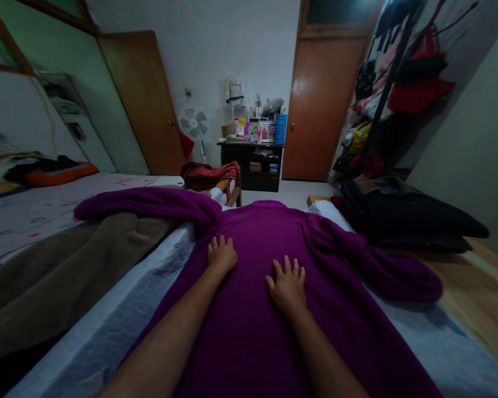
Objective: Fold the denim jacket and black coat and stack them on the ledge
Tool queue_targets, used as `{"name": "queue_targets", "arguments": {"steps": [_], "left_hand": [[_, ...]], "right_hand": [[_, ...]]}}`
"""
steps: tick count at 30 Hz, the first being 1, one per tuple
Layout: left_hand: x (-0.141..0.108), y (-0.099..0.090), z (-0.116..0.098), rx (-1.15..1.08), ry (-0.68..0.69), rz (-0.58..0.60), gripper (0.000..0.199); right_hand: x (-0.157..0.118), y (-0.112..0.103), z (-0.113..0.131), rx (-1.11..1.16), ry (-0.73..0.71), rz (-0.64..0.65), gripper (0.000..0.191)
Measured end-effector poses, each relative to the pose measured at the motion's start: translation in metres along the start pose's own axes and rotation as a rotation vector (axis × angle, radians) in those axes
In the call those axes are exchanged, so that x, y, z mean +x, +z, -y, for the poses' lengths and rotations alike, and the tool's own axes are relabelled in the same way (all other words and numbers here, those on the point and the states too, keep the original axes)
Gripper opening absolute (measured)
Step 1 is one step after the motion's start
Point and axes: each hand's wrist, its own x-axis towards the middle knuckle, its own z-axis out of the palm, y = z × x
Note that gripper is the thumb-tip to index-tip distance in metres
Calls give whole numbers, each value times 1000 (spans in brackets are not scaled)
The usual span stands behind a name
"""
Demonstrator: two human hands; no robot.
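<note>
A long purple garment (253,309) lies spread out face down or face up, I cannot tell which, over a pale quilted mattress (120,309). Its collar points away from me, and both sleeves stretch out to the sides. My left hand (223,253) rests on the upper left part of the cloth with its fingers apart. Flat on the fabric further right, my right hand (288,282) has its fingers spread. Neither hand grips anything.
Left of the mattress, a brown garment (78,265) lies on a pink patterned bed (20,204). Folded dark clothes (402,210) are stacked at the right. Beyond stand a reddish cloth (209,174) on a wooden frame, a fan (193,122) and a dark cabinet (249,179).
</note>
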Motion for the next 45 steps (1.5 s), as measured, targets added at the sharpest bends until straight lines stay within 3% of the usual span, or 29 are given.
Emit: {"name": "queue_targets", "arguments": {"steps": [5,8,10,14,17,20,24,27,29,33,36,38,41,42,45], "left_hand": [[8,4,-65,-188,-18,135,61],[3,13,-98,-262,24,122,59],[-4,21,-109,-273,90,52,58],[-12,36,-113,-234,157,-56,65],[-11,39,-110,-224,165,-54,68],[-10,38,-110,-226,165,-52,70],[-10,37,-110,-236,168,-38,73],[-10,37,-110,-242,174,-31,73],[-9,37,-110,-243,179,-23,73],[-9,36,-110,-213,187,-22,71],[-9,33,-112,-202,234,-42,65],[-9,32,-114,-227,330,-81,58],[-9,31,-119,-286,502,-84,51],[-9,31,-120,-302,544,-54,48],[-10,32,-121,-316,595,49,48]], "right_hand": [[-1,0,0,6,50,27,61],[1,-1,-6,31,55,42,58],[7,-9,-14,60,44,82,53],[26,-60,-42,121,10,176,37],[37,-116,-74,-28,111,-96,38],[30,-156,-117,-270,201,-120,44],[5,-161,-179,-462,219,52,64],[-2,-156,-212,-486,138,44,65],[3,-164,-223,-428,106,27,60],[25,-208,-220,-407,110,-135,52],[37,-243,-209,-529,168,-228,47],[43,-252,-197,-654,247,-339,33],[51,-234,-170,-700,239,-543,30],[55,-221,-160,-659,180,-497,29],[66,-170,-134,-485,-95,-133,25]]}}
